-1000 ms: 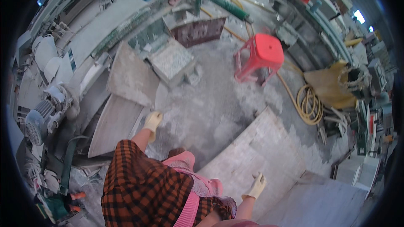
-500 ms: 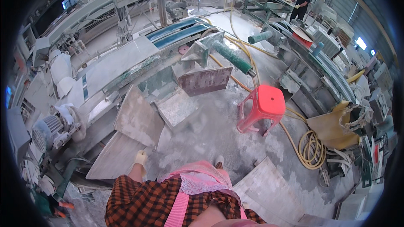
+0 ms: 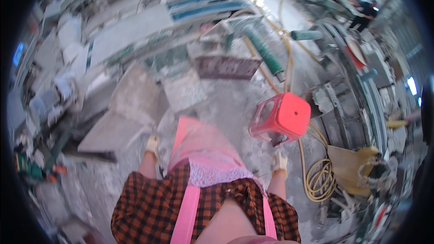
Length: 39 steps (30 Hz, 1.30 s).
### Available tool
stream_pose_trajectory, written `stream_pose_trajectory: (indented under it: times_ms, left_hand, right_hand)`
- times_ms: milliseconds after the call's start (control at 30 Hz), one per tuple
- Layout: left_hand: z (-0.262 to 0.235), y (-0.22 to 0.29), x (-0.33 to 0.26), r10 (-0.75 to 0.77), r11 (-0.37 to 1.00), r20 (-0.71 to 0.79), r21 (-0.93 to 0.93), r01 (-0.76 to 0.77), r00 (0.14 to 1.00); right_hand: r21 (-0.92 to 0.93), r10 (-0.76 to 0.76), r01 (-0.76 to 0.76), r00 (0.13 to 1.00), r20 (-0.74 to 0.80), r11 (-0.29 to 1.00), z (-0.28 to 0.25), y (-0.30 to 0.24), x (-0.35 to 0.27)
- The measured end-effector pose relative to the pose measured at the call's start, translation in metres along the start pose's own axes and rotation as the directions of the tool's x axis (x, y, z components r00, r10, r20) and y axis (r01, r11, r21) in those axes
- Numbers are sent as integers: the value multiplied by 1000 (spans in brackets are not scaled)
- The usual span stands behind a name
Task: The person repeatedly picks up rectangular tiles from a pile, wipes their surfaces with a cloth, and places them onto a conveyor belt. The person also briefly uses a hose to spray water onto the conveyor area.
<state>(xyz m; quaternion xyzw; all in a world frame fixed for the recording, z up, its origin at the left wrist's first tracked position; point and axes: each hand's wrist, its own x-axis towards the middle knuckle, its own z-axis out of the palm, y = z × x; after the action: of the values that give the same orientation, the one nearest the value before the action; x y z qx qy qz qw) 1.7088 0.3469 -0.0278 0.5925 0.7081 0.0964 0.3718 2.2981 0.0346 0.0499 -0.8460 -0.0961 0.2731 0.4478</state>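
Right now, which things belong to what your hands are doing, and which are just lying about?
Probably part of it, judging by nearness:
pale slab, near the gloved left hand
red stool, near the gloved right hand

Probably just lying about:
coiled yellow hose
green cylinder
tan sheet

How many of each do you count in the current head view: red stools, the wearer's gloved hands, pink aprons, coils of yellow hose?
Red stool: 1
Wearer's gloved hands, left hand and right hand: 2
Pink apron: 1
Yellow hose coil: 1
Total: 5
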Motion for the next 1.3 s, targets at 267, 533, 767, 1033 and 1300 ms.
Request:
stream_pose_trajectory:
  times_ms: [267, 533, 767, 1033, 1300]
  left_hand:
    - [26, -15, -34, -302, 928, -36, -241, 285, 953]
    - [43, 77, -14, -570, 815, -158, -230, 532, 806]
    - [-13, 163, -19, -654, 389, -133, -903, 180, 745]
    - [90, 77, -127, -869, 476, -267, -680, 557, 417]
    - [53, 124, -158, -928, 368, -364, -929, 46, 77]
  right_hand:
    - [-44, -120, 147, 922, 367, 988, 86, -46, 141]
    - [-398, -49, 350, 799, 600, 848, 139, -219, 206]
    - [-217, -274, 458, 782, 560, 862, 268, -375, 186]
    - [210, -531, 722, 248, 810, 659, 490, -552, 141]
    - [282, -763, 925, 12, 647, 254, 649, -593, 162]
